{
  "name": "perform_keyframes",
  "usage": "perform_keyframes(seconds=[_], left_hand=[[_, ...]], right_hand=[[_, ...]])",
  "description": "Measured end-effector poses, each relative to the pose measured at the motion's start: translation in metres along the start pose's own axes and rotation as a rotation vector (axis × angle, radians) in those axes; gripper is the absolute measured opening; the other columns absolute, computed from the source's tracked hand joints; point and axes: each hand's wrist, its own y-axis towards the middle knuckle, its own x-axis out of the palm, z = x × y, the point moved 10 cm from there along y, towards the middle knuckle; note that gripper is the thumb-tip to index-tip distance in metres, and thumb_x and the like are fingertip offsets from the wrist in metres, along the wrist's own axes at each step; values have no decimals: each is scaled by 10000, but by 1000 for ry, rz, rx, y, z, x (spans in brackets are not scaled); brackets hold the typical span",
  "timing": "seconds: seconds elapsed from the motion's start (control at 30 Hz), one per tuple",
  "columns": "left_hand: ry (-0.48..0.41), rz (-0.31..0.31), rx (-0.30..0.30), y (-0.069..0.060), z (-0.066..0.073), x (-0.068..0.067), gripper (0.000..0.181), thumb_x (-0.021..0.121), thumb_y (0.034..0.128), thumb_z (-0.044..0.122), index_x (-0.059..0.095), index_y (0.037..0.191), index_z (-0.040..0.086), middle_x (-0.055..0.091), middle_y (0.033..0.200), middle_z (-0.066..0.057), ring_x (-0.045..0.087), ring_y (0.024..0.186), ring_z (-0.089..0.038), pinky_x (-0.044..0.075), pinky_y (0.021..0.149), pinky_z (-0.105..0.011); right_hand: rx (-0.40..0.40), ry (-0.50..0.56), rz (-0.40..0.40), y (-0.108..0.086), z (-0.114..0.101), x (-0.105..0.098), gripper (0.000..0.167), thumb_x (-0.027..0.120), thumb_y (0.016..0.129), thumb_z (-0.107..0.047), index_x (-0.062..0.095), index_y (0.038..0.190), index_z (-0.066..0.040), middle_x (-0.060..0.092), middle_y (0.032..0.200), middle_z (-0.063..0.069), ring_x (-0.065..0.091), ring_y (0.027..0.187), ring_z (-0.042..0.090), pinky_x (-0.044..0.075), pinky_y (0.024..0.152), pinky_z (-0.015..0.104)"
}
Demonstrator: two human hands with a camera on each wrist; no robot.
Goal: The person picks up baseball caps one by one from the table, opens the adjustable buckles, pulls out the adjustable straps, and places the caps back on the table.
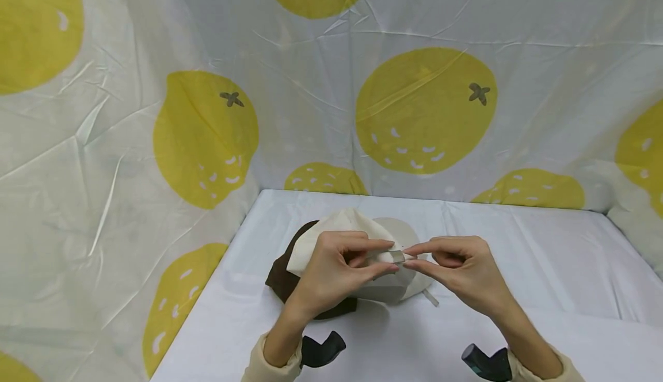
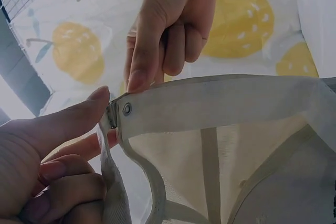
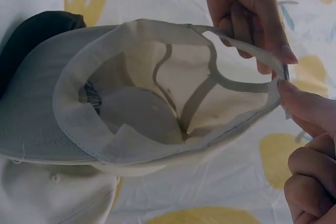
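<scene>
A pale baseball cap (image 3: 142,150) hangs between my two hands, its lined inside facing the right wrist camera. At its back strap is a small metal buckle (image 1: 397,256). My left hand (image 1: 336,261) pinches the strap on one side of this buckle, thumb and index finger on it. From the other side my right hand (image 1: 461,267) pinches the band close to the buckle, near a metal eyelet (image 2: 127,109). The remaining fingers of both hands are curled. Beyond the hands, a cream cap (image 1: 347,219) and a dark brown cap (image 1: 285,278) lie overlapping.
A white cloth (image 1: 544,255) covers the table. Lemon-printed curtains (image 1: 305,83) stand along its back and left side. A short grey strap end (image 1: 431,298) sticks out beside the caps. Black wrist mounts (image 1: 323,351) sit at both cuffs.
</scene>
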Motion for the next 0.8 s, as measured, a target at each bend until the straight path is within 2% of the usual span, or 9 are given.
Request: perform_keyframes(seconds=[0.17, 0.37, 0.5, 0.67, 0.8], left_hand=[[51, 11, 7, 1, 2, 4, 210, 884, 798, 37, 821, 997, 9, 375, 565, 27, 328, 574, 26, 339, 527, -129], [45, 6, -4, 1, -1, 4, 152, 868, 812, 17, 812, 953, 14, 382, 569, 28, 330, 574, 26, 336, 519, -142], [-5, 10, -40, -1, -7, 0, 147, 861, 829, 35, 803, 963, 19, 343, 558, 31, 315, 553, 10, 330, 508, -138], [-78, 17, -117, -4, -15, -6, 167, 855, 830, 27, 803, 988, 20, 293, 546, 67, 305, 508, -68, 345, 511, -151], [-89, 20, -148, -5, -17, -8, 170, 848, 827, 5, 803, 990, 17, 282, 543, 74, 301, 500, -92, 352, 513, -161]], right_hand=[[66, -37, -16, 0, 6, 4, 335, 848, 747, 126, 820, 975, -118, 340, 518, -66, 163, 473, 150, 203, 430, 127], [76, -42, -25, 0, 9, 8, 323, 850, 761, 104, 817, 993, -118, 263, 501, -22, 151, 473, 157, 204, 433, 122], [86, -55, -39, -1, 13, 10, 310, 853, 780, 70, 814, 1009, -135, 230, 508, 0, 145, 482, 127, 202, 432, 118], [94, -30, -45, -2, 17, 11, 307, 847, 781, 77, 812, 1009, -124, 226, 510, 9, 154, 481, 108, 211, 421, 134], [104, -8, -29, -2, 19, 13, 292, 835, 788, 92, 814, 1000, -108, 231, 498, 8, 158, 466, 128, 215, 417, 141]])
